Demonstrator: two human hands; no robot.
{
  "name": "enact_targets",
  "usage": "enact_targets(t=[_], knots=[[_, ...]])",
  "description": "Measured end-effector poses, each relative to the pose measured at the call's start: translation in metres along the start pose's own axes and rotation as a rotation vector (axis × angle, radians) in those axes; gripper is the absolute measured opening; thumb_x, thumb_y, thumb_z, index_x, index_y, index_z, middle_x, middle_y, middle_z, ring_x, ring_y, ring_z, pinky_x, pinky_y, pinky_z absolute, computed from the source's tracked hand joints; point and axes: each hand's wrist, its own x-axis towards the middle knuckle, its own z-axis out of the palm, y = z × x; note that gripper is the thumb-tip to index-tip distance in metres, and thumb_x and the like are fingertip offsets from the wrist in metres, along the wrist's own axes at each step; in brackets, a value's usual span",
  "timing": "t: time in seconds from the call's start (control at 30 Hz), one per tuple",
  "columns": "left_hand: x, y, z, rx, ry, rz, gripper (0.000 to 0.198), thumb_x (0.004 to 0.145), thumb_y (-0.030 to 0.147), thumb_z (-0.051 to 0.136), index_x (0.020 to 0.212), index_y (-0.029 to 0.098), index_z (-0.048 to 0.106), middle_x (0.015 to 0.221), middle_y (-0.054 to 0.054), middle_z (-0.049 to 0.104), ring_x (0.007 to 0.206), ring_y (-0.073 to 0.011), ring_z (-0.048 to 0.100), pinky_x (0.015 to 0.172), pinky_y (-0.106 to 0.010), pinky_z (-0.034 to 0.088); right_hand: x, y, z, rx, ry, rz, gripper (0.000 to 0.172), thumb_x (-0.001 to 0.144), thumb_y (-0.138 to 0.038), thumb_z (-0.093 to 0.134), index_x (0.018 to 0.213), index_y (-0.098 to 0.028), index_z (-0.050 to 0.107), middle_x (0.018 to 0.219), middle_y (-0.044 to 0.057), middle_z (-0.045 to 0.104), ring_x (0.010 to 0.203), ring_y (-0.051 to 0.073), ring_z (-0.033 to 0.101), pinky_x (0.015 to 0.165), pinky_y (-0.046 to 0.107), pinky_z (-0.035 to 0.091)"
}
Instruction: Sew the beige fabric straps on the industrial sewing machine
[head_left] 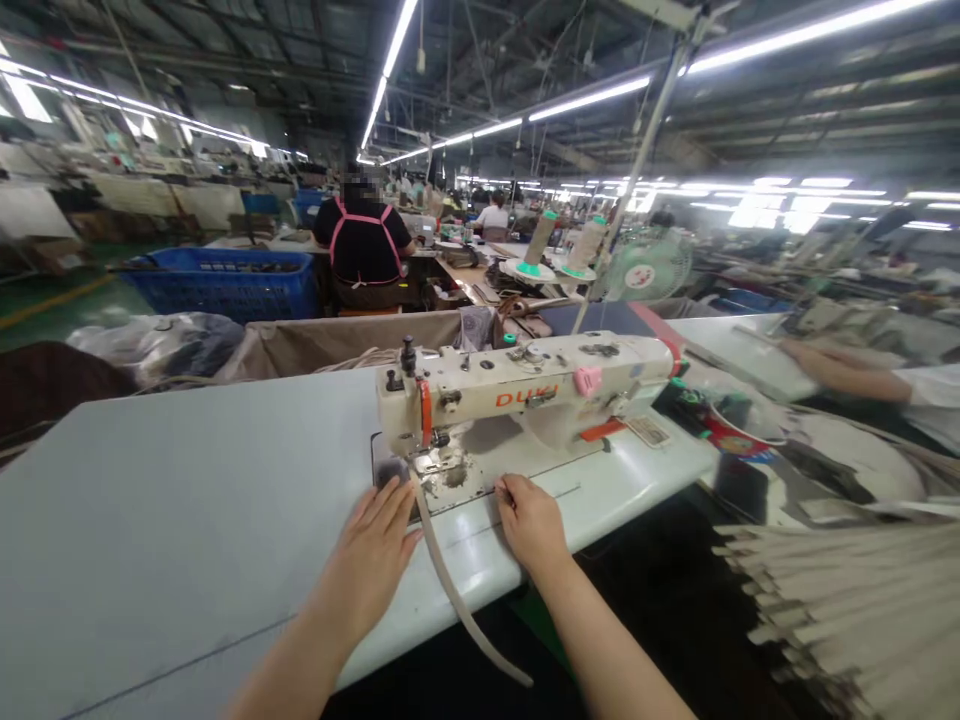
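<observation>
A white sewing machine (517, 385) stands on the pale table in front of me. A long beige strap (450, 585) runs from beside its needle area, over the table's front edge, and hangs down. My left hand (379, 545) lies flat at the left of the needle area, fingers stretched out, the fingertips against the strap's upper end and a small dark piece (391, 470). To the right of the strap, my right hand (531, 522) rests on the table near the bed plate with its fingers curled together. Whatever is in those fingers is hidden.
Beige straps (847, 590) lie in a large bundle at the lower right. Behind the machine are a fabric-lined bin (330, 345), thread cones (541, 240) and a green fan (649, 265). A blue basket (217, 285) stands at left. A person's arm (847, 370) reaches in at right.
</observation>
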Motion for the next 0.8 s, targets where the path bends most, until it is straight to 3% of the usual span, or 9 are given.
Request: enact_targets(t=[0.3,0.5,0.8], knots=[[0.011,0.013,-0.016,0.046,-0.075,-0.083,0.052,0.112,0.041,0.038,0.151,0.012,0.057,0.157,-0.012,0.057,0.149,-0.0271,0.050,0.126,-0.047,0.040,0.003,0.008,0.001,0.035,0.018,-0.090,0.033,0.105,-0.035,0.041,0.095,-0.020,0.068,0.084,0.009,0.073,0.076,0.024,0.067,0.070,0.033,0.043],[0.013,0.014,-0.017,0.017,-0.162,-0.090,0.056,0.113,0.044,0.033,0.157,0.013,0.050,0.163,-0.010,0.050,0.155,-0.0270,0.042,0.127,-0.049,0.038,0.005,0.018,0.007,0.006,0.056,-0.131,0.047,0.107,-0.049,0.035,0.098,-0.020,0.071,0.087,0.011,0.076,0.076,0.026,0.071,0.066,0.035,0.047],[0.016,0.018,-0.023,-0.027,-0.172,-0.125,0.062,0.113,0.051,0.032,0.157,0.012,0.050,0.164,-0.009,0.048,0.155,-0.0269,0.041,0.129,-0.045,0.034,0.009,0.020,0.005,-0.042,0.077,-0.192,0.054,0.108,-0.054,0.033,0.096,-0.020,0.073,0.087,0.012,0.077,0.074,0.028,0.074,0.061,0.035,0.051]])
